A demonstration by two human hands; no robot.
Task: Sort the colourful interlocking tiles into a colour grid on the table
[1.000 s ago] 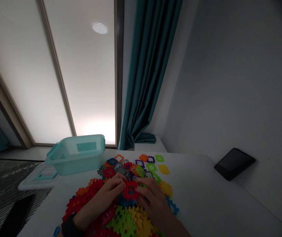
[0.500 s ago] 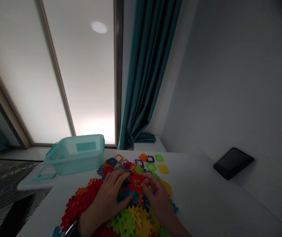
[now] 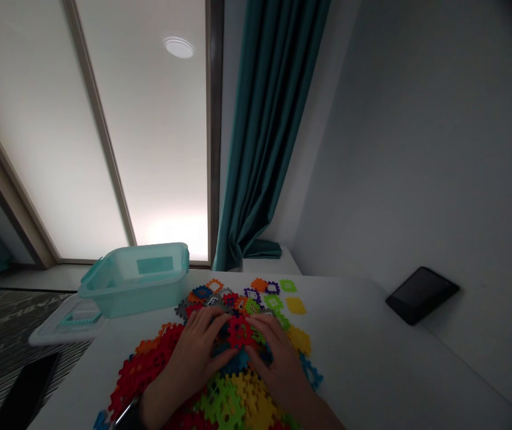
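A red notched-edge plastic building tile [image 3: 239, 332] with a window cut-out stands between my two hands. My right hand [image 3: 278, 352] is closed on its right side, fingers at the top edge and thumb lower down. My left hand [image 3: 196, 349] curls round a blue notched tile [image 3: 236, 362], thumb in front and fingertips close to the red tile's left edge. How the red and blue tiles meet is partly hidden by my fingers. Below and around lie red tiles [image 3: 141, 364], green tiles [image 3: 222, 401] and yellow tiles [image 3: 256, 397] in a heap.
A teal plastic bin [image 3: 143, 298] stands at the table's back left, its clear lid [image 3: 54, 328] beside it. Smaller tiles [image 3: 273, 288] lie spread at the back. A black phone [image 3: 25, 391] is at the far left; a dark tablet-like panel [image 3: 422, 295] is on the right wall.
My right hand has moved left with the red tile, bringing it up against my left hand's fingertips. My left hand has barely shifted.
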